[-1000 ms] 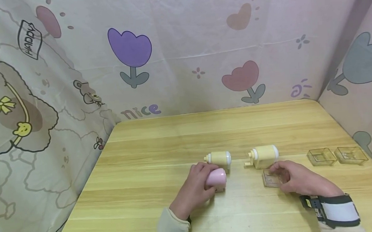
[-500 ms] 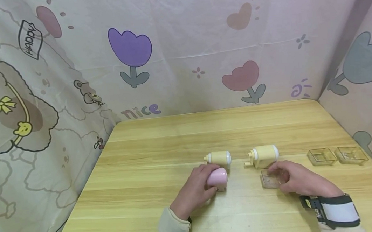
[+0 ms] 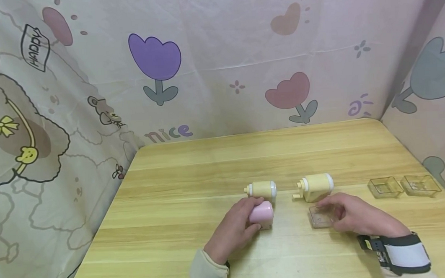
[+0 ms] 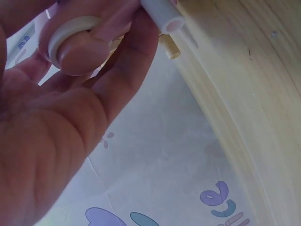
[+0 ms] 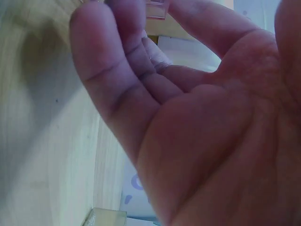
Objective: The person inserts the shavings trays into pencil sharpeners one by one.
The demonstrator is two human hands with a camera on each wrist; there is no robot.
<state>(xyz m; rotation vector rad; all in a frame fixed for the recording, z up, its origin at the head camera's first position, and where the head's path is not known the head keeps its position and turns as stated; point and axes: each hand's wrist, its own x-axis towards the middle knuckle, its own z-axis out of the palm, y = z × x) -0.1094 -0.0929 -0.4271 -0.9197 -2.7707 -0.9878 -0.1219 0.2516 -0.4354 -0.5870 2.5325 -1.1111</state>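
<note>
My left hand (image 3: 232, 231) grips a pink crank pencil sharpener (image 3: 262, 213), its back end facing right. The left wrist view shows its pink crank (image 4: 84, 52) and a white handle knob (image 4: 164, 18) between the fingers. To the right, my right hand (image 3: 356, 216) holds a small clear shavings drawer (image 3: 318, 218) between thumb and fingers, low over the table; whether it touches the wood I cannot tell. A sliver of the drawer (image 5: 156, 10) shows past the fingers in the right wrist view. A gap separates it from the pink sharpener.
Behind my left hand sits a yellow pencil sharpener (image 3: 261, 189), partly hidden. A second yellow sharpener (image 3: 318, 187) stands just behind the drawer. Two clear yellowish drawers (image 3: 385, 194) lie on the right of the wooden table (image 3: 194, 174). Patterned cloth (image 3: 220, 93) borders the back and sides.
The drawer has slid left and slightly nearer with my right hand's fingers. My left hand has shifted a little right with the pink sharpener. The yellow sharpeners have not moved.
</note>
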